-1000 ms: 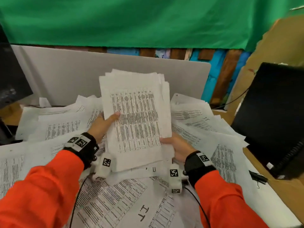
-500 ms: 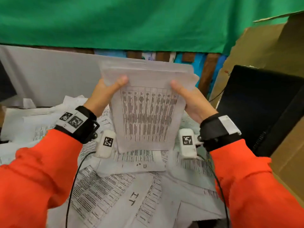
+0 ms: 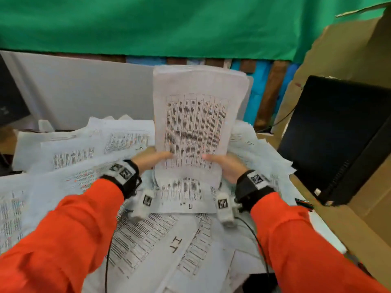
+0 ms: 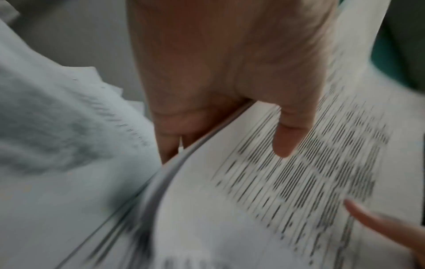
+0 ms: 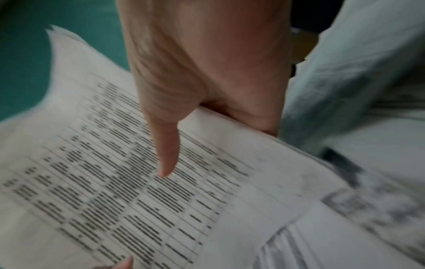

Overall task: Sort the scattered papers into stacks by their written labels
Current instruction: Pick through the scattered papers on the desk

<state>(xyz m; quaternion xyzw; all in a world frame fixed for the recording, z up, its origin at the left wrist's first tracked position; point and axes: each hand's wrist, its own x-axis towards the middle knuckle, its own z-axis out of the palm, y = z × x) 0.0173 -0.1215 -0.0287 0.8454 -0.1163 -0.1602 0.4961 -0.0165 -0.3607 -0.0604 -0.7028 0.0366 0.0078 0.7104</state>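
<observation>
A thick stack of printed sheets stands upright on its lower edge above the paper pile. My left hand grips its lower left side, thumb on the front sheet and fingers behind. My right hand grips the lower right side the same way, thumb across the print. Scattered papers with tables cover the desk on all sides; one near me carries a handwritten label "IT". Both wrist views are blurred.
A grey partition panel stands behind the pile. A black monitor leans at the right against brown cardboard. Another dark screen edge shows at the far left. Green cloth hangs at the back.
The stack, held high by its upper sides half a second ago, has dropped down onto the pile, and both hands have slid to its lower sides.
</observation>
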